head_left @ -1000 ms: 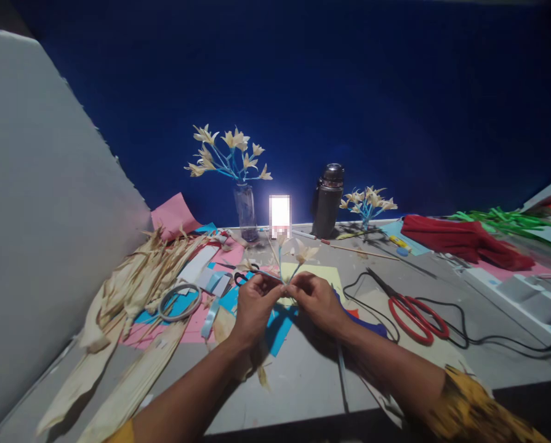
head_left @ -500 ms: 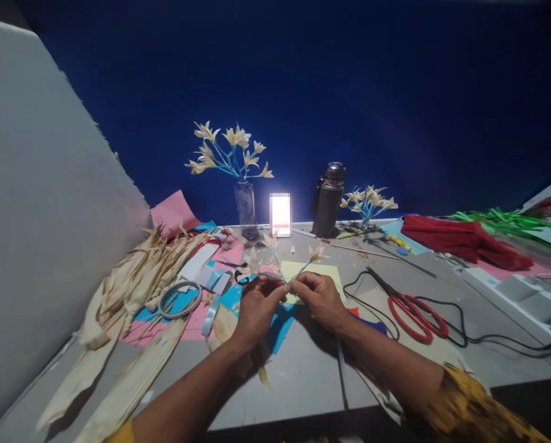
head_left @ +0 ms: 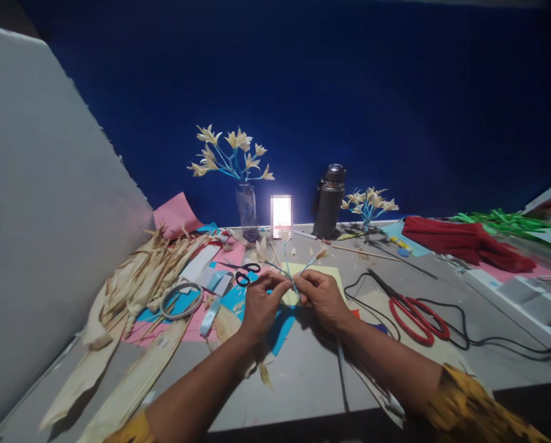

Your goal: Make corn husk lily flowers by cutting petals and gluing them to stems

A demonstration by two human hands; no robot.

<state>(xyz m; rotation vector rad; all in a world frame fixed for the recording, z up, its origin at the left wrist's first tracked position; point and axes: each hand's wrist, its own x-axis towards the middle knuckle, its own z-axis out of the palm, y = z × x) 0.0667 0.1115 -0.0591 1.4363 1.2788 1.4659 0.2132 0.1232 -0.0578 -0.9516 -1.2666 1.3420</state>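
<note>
Between my hands, over the middle of the table, is a small spray of husk flowers [head_left: 321, 253] on thin blue-wrapped stems [head_left: 285, 258]. My left hand [head_left: 265, 301] pinches the stems from the left, thumb and forefinger together. From the other side my right hand [head_left: 320, 296] has its fingertips closed on the same stems where they join. The pale blooms spread above my fingertips. A yellow paper sheet [head_left: 337, 278] and a blue sheet [head_left: 282, 332] lie beneath the hands. Small black scissors [head_left: 242, 278] rest just left of them.
Dried corn husks [head_left: 127, 277] and a grey tape roll [head_left: 181, 301] lie left. Behind stand a glass vase [head_left: 247, 212] of flowers, a bright light [head_left: 281, 216] and a dark flask [head_left: 329, 203]. Red-handled scissors [head_left: 418, 319], a black cord [head_left: 462, 326] and red cloth [head_left: 464, 243] lie right.
The flower stems have turned more upright between my fingers, and my hands have shifted slightly right. More of the small black scissors now shows beside my left hand.
</note>
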